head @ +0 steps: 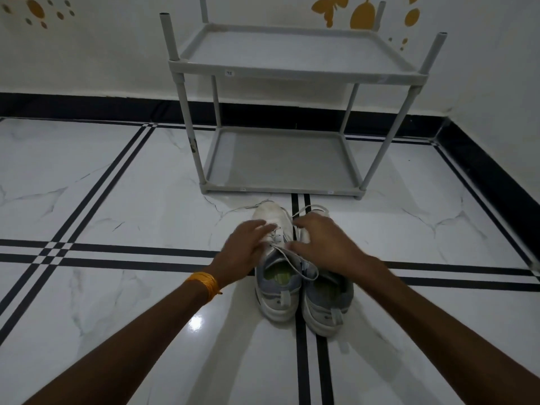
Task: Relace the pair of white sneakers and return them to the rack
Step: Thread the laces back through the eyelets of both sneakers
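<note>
1. The two white sneakers stand side by side on the marble floor (117, 200), heels toward the camera and toes toward the rack (287, 71); the left sneaker (276, 285) and right sneaker (327, 305) touch along their inner sides.
2. Both hands are over the front halves of the shoes, near the laces (295, 260), with the heels and open collars left uncovered nearer the camera.
3. The left hand (247, 244) lies on the outer side of the left sneaker, its fingers (264, 226) spread loosely and resting on the upper by the eyelets; the grip is open and closes on nothing visible.
4. The right hand (324, 241) arches over the right sneaker's front, its fingers curled downward; the view is blurred there, so I cannot tell whether this grip pinches a lace or merely rests.
5. Loose lace strands cross the left sneaker's tongue, and others trail onto the floor past the toes.
6. The grey two-shelf rack stands just beyond the toes, against the wall, apart from the shoes.
7. An orange thread band (204, 283) circles the left wrist.
</note>
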`<action>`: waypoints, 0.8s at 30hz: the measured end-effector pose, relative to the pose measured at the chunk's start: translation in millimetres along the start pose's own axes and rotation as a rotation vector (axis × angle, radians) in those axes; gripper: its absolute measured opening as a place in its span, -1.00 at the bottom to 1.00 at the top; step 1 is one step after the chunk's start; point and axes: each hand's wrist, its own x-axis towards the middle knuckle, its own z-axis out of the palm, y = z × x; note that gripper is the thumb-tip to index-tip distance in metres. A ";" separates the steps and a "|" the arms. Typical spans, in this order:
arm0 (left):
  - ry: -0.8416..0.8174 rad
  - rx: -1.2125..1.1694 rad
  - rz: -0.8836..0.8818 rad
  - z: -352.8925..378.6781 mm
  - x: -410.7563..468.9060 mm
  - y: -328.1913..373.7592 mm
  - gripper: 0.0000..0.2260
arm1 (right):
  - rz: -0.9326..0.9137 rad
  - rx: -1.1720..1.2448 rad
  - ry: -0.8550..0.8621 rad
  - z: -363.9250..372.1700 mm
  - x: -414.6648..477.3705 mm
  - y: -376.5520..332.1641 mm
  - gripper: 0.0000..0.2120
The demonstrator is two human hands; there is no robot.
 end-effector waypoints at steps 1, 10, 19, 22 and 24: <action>-0.048 0.010 0.031 2.7 0.0 3.3 -0.66 | -0.014 -0.049 -0.056 8.2 3.2 -6.6 -0.56; 0.007 0.059 -0.006 12.4 -3.0 6.8 -0.76 | 0.012 -0.294 -0.110 43.2 4.4 -5.8 -0.86; 0.199 -0.097 -0.265 20.7 4.0 17.8 -0.72 | 0.013 -0.081 0.032 51.8 3.6 0.4 -0.91; 0.215 -0.106 -0.397 12.2 11.7 14.0 -0.58 | -0.023 -0.136 0.039 53.4 -2.0 2.7 -0.90; 0.184 -0.008 -0.404 7.3 12.9 14.5 -0.62 | -0.030 -0.196 0.019 50.7 -7.8 3.6 -0.87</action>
